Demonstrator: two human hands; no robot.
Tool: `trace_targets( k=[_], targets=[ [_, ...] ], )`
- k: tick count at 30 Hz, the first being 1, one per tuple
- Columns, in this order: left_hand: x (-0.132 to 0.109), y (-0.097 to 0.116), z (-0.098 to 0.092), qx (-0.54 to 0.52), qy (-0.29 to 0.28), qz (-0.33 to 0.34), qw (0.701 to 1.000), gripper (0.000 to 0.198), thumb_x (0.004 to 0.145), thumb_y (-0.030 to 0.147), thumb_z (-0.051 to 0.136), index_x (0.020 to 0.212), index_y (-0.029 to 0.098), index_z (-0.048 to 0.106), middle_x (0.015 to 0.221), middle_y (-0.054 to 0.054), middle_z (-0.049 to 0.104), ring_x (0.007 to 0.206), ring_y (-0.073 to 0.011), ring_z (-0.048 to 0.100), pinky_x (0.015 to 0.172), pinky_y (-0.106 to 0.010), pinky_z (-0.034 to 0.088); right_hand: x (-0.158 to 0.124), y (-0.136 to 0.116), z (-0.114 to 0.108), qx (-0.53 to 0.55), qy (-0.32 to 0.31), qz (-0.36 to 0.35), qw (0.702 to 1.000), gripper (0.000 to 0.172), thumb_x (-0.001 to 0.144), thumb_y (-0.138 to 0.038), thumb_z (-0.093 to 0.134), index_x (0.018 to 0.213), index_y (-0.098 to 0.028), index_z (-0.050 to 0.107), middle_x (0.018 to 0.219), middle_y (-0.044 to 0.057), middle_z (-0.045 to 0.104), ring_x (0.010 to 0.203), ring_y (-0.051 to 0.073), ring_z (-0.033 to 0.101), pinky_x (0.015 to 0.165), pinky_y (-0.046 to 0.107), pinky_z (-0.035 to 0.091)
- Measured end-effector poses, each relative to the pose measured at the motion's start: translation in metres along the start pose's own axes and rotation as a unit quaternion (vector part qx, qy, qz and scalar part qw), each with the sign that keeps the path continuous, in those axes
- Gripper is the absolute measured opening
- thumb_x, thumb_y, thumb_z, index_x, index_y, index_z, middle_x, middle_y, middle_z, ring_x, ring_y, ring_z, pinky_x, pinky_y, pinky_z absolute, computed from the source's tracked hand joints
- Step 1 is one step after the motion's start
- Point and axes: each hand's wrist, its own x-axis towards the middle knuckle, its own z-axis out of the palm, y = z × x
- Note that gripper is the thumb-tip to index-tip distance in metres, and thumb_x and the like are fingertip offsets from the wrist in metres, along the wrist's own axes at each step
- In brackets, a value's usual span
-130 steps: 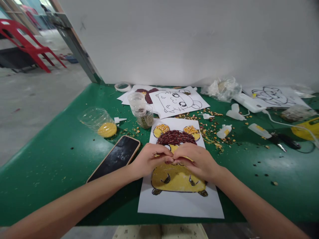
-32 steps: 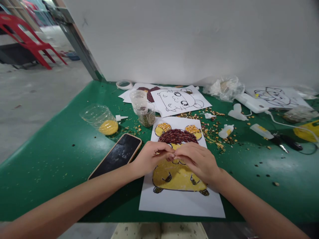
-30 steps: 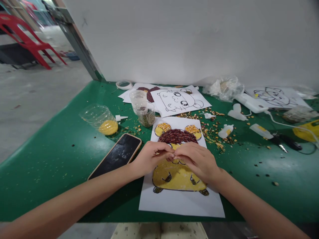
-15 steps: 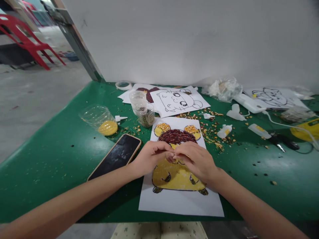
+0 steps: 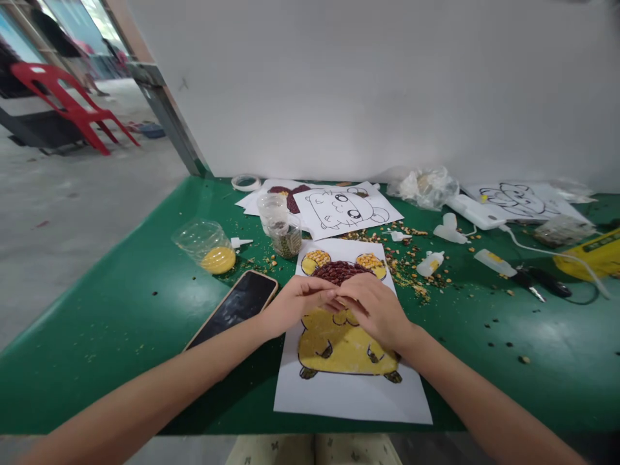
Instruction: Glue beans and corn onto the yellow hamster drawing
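A sheet of paper [image 5: 310,395] lies in front of me, bearing a hamster-like picture [image 5: 346,349] filled with yellow grains, dark red beans [image 5: 341,271] on the head and corn kernels [image 5: 317,258] in the ears. Over the face of the picture, my left hand [image 5: 300,300] and my right hand [image 5: 375,307] meet at the fingertips. The fingers of both are pinched together; anything between them is too small or hidden to make out. The hands cover the eyes of the picture.
A phone [image 5: 237,307] lies left of the sheet. Beyond it are a tipped plastic jar of yellow grains [image 5: 217,259] and an upright jar of green grains [image 5: 287,242]. Loose grains, glue bottles [image 5: 430,263], keys [image 5: 535,290] and a drawn sheet [image 5: 346,210] lie toward the wall.
The view has shifted slightly, so the table's things sit a little lower. My hands stay together at the fingertips, now a bit nearer the red beans.
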Motion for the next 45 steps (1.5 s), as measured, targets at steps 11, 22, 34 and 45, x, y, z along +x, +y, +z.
trace_targets(
  k=[11, 22, 34, 45],
  targets=[
    [-0.105, 0.011, -0.040, 0.605, 0.280, -0.117, 0.736, 0.057, 0.082, 0.039, 0.048, 0.134, 0.018, 0.038, 0.129, -0.013, 0.051, 0.117, -0.0316, 0.046, 0.092, -0.043, 0.039, -0.005, 0.030, -0.051, -0.138, 0.209, 0.105, 0.962, 0.011, 0.082, -0.020, 0.055, 0.093, -0.019, 0.054, 0.082, 0.006, 0.060, 0.080, 0.019, 0.056, 0.073, 0.034, 0.047],
    [-0.108, -0.007, -0.022, 0.638, 0.341, -0.114, 0.681, 0.063, 0.082, 0.038, 0.046, 0.136, 0.011, 0.029, 0.117, -0.017, 0.058, 0.100, -0.0311, 0.055, 0.082, -0.037, 0.040, -0.065, 0.049, -0.056, -0.111, 0.239, 0.278, 0.924, 0.020, 0.081, -0.034, 0.051, 0.091, -0.016, 0.055, 0.080, 0.006, 0.059, 0.070, 0.018, 0.054, 0.068, 0.034, 0.047],
    [-0.144, -0.036, -0.009, 0.535, 0.495, -0.047, 0.682, 0.083, 0.081, 0.057, 0.042, 0.141, 0.006, 0.017, 0.125, -0.020, 0.052, 0.113, -0.0319, 0.050, 0.090, -0.040, 0.040, -0.074, 0.056, -0.057, -0.053, 0.240, 0.338, 0.909, 0.022, 0.078, -0.036, 0.053, 0.089, -0.016, 0.053, 0.077, 0.005, 0.060, 0.066, 0.016, 0.056, 0.065, 0.031, 0.047],
    [-0.143, -0.052, -0.023, 0.530, 0.509, -0.001, 0.679, 0.069, 0.085, 0.051, 0.038, 0.135, 0.005, 0.032, 0.118, -0.018, 0.058, 0.109, -0.0315, 0.051, 0.091, -0.041, 0.039, -0.077, 0.057, -0.062, -0.064, 0.226, 0.333, 0.913, 0.015, 0.075, -0.031, 0.049, 0.073, -0.018, 0.055, 0.080, 0.006, 0.058, 0.066, 0.016, 0.053, 0.065, 0.031, 0.045]
  ],
)
